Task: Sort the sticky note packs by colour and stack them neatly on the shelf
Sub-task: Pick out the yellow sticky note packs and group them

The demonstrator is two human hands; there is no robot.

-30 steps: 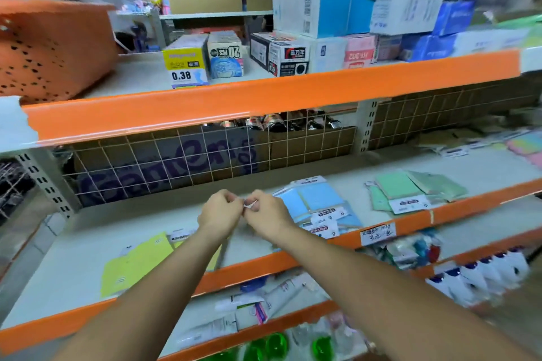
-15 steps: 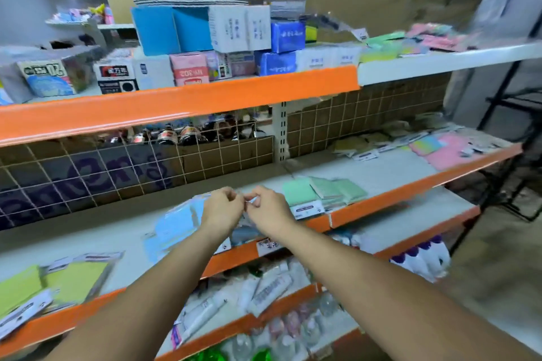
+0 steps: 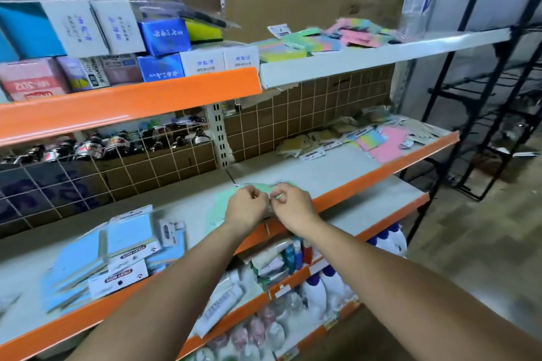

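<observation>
My left hand point(image 3: 245, 208) and my right hand point(image 3: 293, 208) meet fingertip to fingertip above the middle shelf point(image 3: 296, 170), fingers curled. Together they pinch a small pale scrap point(image 3: 270, 199), too tiny to identify. Green sticky note packs point(image 3: 218, 211) lie on the shelf right under my hands, mostly hidden by them. A loose pile of blue packs point(image 3: 117, 249) lies to the left. At the shelf's far right sit a pink pack point(image 3: 391, 145), a rainbow pack point(image 3: 371, 139) and several yellowish packs point(image 3: 296, 145).
More pastel packs point(image 3: 322, 38) are heaped on the white upper shelf point(image 3: 381, 56), beside boxed goods point(image 3: 117, 47). A wire grid point(image 3: 117, 167) backs the shelf. Bottles and tubes point(image 3: 293, 255) fill the lower shelves. A black metal rack point(image 3: 475, 126) stands to the right.
The view has swung right: yellow packs left the frame, blue packs slid left, and my joined hands now hover over the green packs. The pinch between my hands is unchanged.
</observation>
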